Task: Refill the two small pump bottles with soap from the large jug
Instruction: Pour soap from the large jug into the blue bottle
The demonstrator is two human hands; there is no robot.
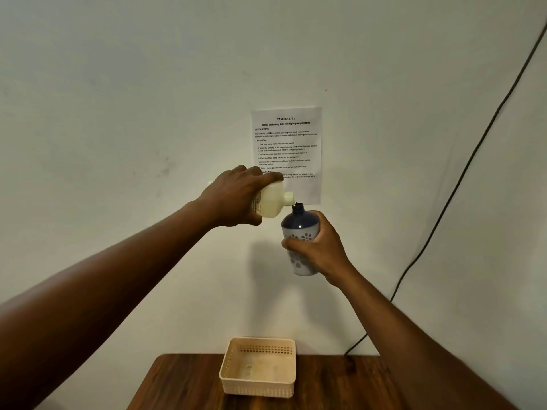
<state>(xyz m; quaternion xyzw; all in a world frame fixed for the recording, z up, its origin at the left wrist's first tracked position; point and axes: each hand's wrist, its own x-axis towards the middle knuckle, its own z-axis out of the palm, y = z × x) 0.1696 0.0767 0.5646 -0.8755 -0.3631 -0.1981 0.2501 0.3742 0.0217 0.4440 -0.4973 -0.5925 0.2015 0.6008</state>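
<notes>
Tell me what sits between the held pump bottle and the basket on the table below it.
Nothing. In the head view, the stretch from the pump bottle in the right hand down to the basket shows only bare wall.

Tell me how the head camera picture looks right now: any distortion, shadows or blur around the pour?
Head view: wide-angle bend curves the cable and stretches both forearms; the jug in the left hand and the bottle in the right hand look sharp; a soft shadow falls on the wall below them; the paper sheet has legible headings, smaller lines soft; corners dim.
</notes>
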